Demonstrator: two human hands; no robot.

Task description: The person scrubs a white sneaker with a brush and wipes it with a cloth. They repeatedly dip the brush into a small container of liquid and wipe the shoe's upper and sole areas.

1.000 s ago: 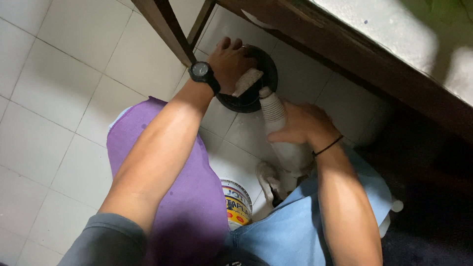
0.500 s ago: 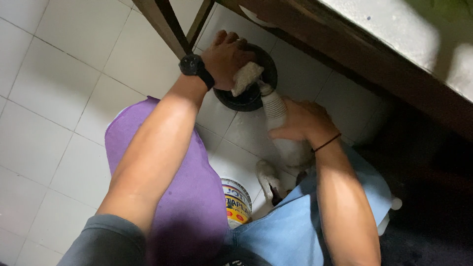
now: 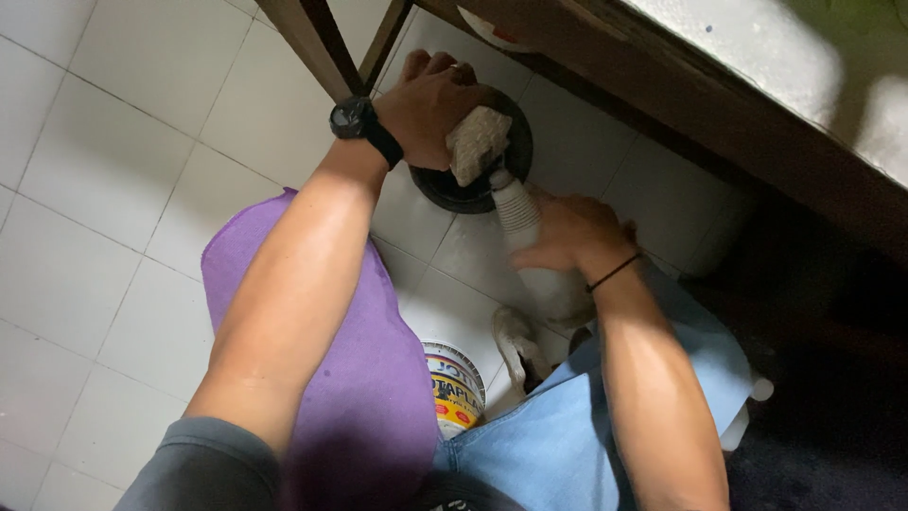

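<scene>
Left hand [image 3: 430, 104] presses pale sponge [image 3: 473, 142] onto black round disc [image 3: 473, 185] on floor, at 12 o'clock. Right hand [image 3: 567, 237] grips white ribbed tube [image 3: 515, 203] at disc's 5 o'clock, apparently steadying it. Purple cloth [image 3: 350, 378] covers left knee.

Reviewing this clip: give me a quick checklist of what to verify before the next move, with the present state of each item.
1. Left hand holds the pale wad pressed on the black round disc: ok.
2. Right hand has a grip on the white ribbed piece: ok.
3. Ribbed piece meets the disc's rim: cannot tell, the wad hides the joint.
4. Disc lies flat on the tiled floor: cannot tell.
5. Small tin stands apart from both hands: ok.
6. Purple cloth lies over the left knee, apart from the disc: ok.
</scene>
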